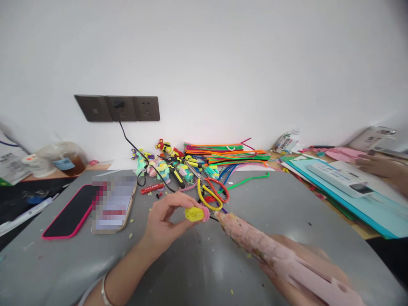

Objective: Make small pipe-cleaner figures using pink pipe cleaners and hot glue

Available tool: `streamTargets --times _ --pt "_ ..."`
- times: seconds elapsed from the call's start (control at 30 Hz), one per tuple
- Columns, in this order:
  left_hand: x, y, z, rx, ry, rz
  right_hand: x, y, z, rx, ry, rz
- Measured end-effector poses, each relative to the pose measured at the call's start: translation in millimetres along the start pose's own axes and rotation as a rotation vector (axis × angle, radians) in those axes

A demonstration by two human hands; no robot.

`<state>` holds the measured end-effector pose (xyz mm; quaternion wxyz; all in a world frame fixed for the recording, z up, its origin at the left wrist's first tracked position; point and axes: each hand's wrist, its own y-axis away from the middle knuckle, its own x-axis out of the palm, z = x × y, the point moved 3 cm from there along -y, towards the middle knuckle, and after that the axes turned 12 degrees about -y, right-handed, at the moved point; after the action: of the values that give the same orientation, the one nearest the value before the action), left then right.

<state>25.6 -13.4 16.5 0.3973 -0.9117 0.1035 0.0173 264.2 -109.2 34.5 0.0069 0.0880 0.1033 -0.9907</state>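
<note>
Between thumb and fingers, my left hand (168, 219) pinches a small yellow and pink fuzzy piece (195, 214), which looks like coiled pipe cleaner. My right hand (296, 259) is wrapped round a pink hot glue gun (255, 242), smeared with residue. Its nozzle points at the fuzzy piece, with a small gap between them. Just beyond lie scissors (214, 193) with yellow and orange handles. The gun hides part of my right hand's fingers.
Bundled pipe cleaners (226, 154), finished fuzzy figures (170, 148) and pliers (177, 175) lie near the wall. Two phones (68, 212) rest left. A black cord (127, 138) runs from the socket. At right, another person's hand (379, 165) is over papers and folders (392, 212).
</note>
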Motion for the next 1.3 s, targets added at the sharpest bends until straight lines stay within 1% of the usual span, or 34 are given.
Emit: streamTargets --times 0.07,0.1,0.13,0.2,0.23,0.37,0.43,0.5,0.6,0.67,0.73,0.83,0.9,1.0,1.1,1.17,1.27,1.3 --pt "0.2 0 0 -0.001 0.011 0.01 5 0 3 -0.12 0.174 0.049" --pt "0.3 0 0 -0.003 0.017 0.014 7 0 3 -0.179 0.265 0.044" --pt "0.5 1 1 -0.004 0.024 0.019 7 1 2 -0.221 0.337 0.01" --pt "0.7 2 1 -0.01 0.035 0.025 4 4 -4 -0.255 0.454 -0.075" --pt "0.8 2 1 -0.013 0.039 0.025 1 6 -8 -0.269 0.494 -0.095" --pt "1.6 3 2 -0.019 0.041 0.022 -12 10 -27 -0.292 0.574 -0.115" --pt "2.4 3 1 -0.013 0.05 0.024 -15 12 -32 -0.273 0.577 -0.114" --pt "3.2 2 1 -0.008 0.066 0.024 -12 12 -32 -0.229 0.565 -0.144" --pt "3.5 1 1 -0.004 0.082 0.024 -2 12 -24 -0.163 0.535 -0.199" --pt "3.1 1 1 0.0 0.084 0.024 5 11 -17 -0.152 0.512 -0.219" --pt "2.3 2 1 -0.005 0.081 0.02 10 8 -9 -0.162 0.486 -0.196" --pt "1.6 3 2 -0.018 0.084 0.02 15 2 1 -0.184 0.456 -0.097" --pt "1.7 3 2 -0.02 0.09 0.023 15 -1 5 -0.199 0.449 -0.055" --pt "1.8 2 2 -0.009 0.082 0.017 13 -4 3 -0.198 0.422 -0.005" --pt "1.3 2 1 -0.003 0.066 0.002 11 -5 -6 -0.169 0.348 0.075" --pt "0.6 1 1 -0.004 0.047 -0.009 9 -4 -11 -0.149 0.274 0.076" --pt "-0.5 1 1 -0.01 0.016 -0.02 4 0 -12 -0.129 0.2 0.027" --pt "-0.7 1 0 -0.014 0.013 -0.019 2 1 -11 -0.13 0.184 -0.017"
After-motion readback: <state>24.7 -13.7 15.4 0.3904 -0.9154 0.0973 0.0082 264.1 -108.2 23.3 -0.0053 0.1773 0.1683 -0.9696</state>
